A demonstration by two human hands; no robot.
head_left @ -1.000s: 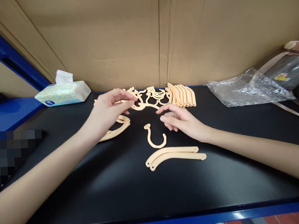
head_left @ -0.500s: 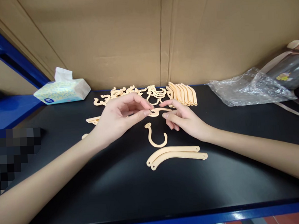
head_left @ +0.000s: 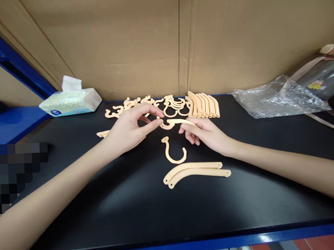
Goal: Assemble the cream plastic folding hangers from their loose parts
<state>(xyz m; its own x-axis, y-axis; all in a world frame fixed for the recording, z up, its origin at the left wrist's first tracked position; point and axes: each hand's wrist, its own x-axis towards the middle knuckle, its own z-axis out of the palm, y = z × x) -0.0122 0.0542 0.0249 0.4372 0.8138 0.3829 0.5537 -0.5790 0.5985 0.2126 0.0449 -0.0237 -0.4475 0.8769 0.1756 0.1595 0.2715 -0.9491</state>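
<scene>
My right hand (head_left: pixel 204 132) pinches the straight end of a beige plastic hanger piece (head_left: pixel 171 124) between thumb and fingers. The piece is held above the black table, its curled, notched end pointing left. My left hand (head_left: pixel 138 124) is at that curled end, thumb and index finger parted around the tip; whether they touch it I cannot tell. Below the hands, a beige hanger hook (head_left: pixel 176 160) lies on the table. Nearer to me, two curved beige hanger arms (head_left: pixel 195 171) lie side by side, with holes at their ends.
Behind my hands are a pile of beige hooks (head_left: pixel 177 102) and a row of hanger arms (head_left: pixel 205 105). A tissue pack (head_left: pixel 72 101) stands at back left. A clear plastic bag (head_left: pixel 279 98) lies at back right. Cardboard (head_left: pixel 110 42) walls the back.
My right hand has closed on the straight end of the hanger piece. My left fingers have shifted left and loosened, so more of the curled end shows.
</scene>
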